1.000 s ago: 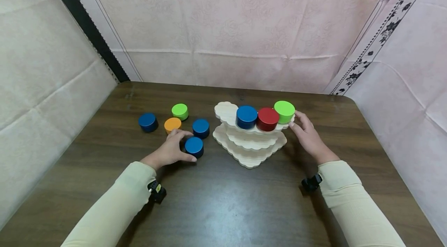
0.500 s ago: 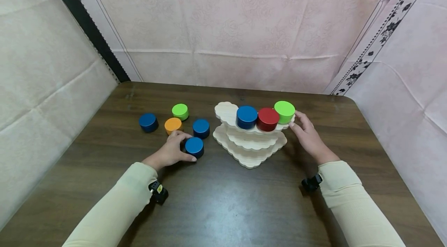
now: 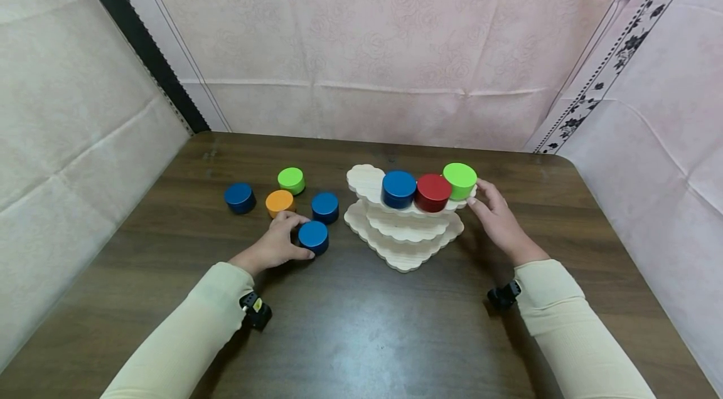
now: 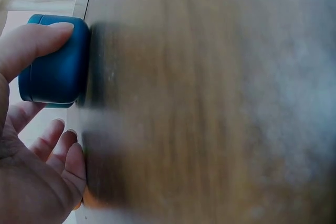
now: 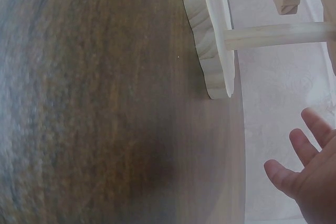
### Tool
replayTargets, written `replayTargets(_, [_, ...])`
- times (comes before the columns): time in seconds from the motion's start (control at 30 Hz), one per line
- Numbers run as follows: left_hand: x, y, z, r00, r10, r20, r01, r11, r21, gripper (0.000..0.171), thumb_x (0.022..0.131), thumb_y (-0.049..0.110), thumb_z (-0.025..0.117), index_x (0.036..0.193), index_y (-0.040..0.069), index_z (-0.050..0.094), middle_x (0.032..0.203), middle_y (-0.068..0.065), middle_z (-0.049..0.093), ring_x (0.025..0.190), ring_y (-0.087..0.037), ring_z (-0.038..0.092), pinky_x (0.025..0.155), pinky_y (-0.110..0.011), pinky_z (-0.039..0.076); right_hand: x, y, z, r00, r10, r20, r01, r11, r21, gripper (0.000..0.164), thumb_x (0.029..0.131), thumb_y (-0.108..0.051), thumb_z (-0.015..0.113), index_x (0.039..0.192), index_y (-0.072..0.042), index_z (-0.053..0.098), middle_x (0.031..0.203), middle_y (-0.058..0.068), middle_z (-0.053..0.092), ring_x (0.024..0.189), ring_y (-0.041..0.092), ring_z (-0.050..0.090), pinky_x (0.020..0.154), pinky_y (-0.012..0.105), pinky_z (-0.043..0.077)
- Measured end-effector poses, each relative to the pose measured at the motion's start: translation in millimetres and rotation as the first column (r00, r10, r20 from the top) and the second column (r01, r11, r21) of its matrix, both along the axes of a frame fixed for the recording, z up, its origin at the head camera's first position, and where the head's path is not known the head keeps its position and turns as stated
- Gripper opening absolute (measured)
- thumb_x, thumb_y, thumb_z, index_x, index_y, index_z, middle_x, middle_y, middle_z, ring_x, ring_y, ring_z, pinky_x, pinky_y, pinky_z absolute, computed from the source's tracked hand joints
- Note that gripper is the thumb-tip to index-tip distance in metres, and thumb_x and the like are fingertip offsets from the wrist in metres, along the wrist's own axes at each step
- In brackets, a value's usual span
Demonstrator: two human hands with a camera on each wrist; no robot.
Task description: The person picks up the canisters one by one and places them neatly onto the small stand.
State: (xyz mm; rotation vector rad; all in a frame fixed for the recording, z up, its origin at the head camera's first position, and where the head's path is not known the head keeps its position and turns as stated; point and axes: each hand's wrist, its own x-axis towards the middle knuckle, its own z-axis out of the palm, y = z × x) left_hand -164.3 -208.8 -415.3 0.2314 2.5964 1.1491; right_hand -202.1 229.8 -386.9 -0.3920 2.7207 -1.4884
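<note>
Nearest: pale sleeves [image 3: 164,336] with black wrist cameras [image 3: 256,311], over the brown desk [image 3: 367,336]. Left hand [image 3: 273,244]: thumb and forefinger pinch the front blue disc [image 3: 313,235], other fingers loose; disc sits low, left of the wooden stand [image 3: 405,253], contact with desk unclear. Right hand [image 3: 499,223]: thumb and forefinger at the top tier's right tip, rest spread; can't tell if gripping. Beyond the left hand: second blue disc [image 3: 325,205], orange disc [image 3: 279,199], outer blue disc [image 3: 240,196], small green disc [image 3: 291,179]. Top tier, left to right: blue [image 3: 399,186], red [image 3: 433,190], green [image 3: 460,179] discs. Back: pale cloth [image 3: 361,41].
</note>
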Motion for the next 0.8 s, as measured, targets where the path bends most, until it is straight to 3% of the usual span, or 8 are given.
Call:
replayTargets(0.53, [2.6,1.8,2.6,0.999,0.022,-0.028,-0.022,1.0,0.003,0.055,0.079,0.014,0.078,0.126,0.003,0.051,0.138,-0.02,0.03,0.124,-0.039,0.028,0.101,-0.06,0.032,-1.0,1.9,-0.4,1.0,0.006,0.019,-0.006,1.0,-0.001,0.057,0.103,-0.029,0.04,0.152,-0.006,0.021,0.15,0.024,0.025,0.138,0.042,0.022,0.107,0.067,0.019])
replayTargets(0.8, [3.6,6.7,10.2,0.996,0.053,-0.077,-0.055,0.998,-0.014,0.054,0.079,0.016,0.077,0.123,0.003,0.049,0.13,-0.02,0.032,0.121,-0.037,0.03,0.098,-0.057,0.035,-1.5,1.7,-0.4,1.0,0.004,0.017,-0.004,1.0,-0.002,0.057,0.103,-0.029,0.04,0.152,-0.005,0.021,0.148,0.024,0.026,0.137,0.042,0.022,0.107,0.067,0.018])
